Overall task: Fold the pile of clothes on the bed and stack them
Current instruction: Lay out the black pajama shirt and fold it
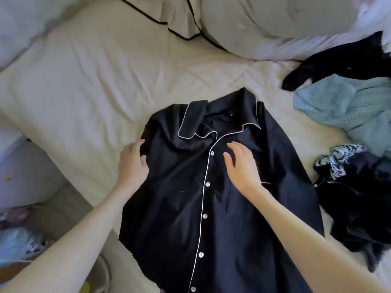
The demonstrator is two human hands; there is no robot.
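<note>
My left grip (133, 160) pinches the shoulder edge of the dark buttoned shirt (179, 197) lying front-up on the bed (84, 81), my right grip (241, 163) spread flat on its chest, with pillows (264, 28) beyond and, to the right, a light blue knit (347, 106) and dark clothes (359, 208); no readable writing.

Cream bed (88, 85), piped pillows (182, 20)

the dark shirt (179, 197) is looking like smooth woven cloth with a faint sheen, edged in white piping, its buttons (207, 184) showing glossy. the bed sheet (84, 85) is appearing as matt, creased cotton-like cloth. the pale blue garment (347, 106) is showing an open, textured knit.
</note>
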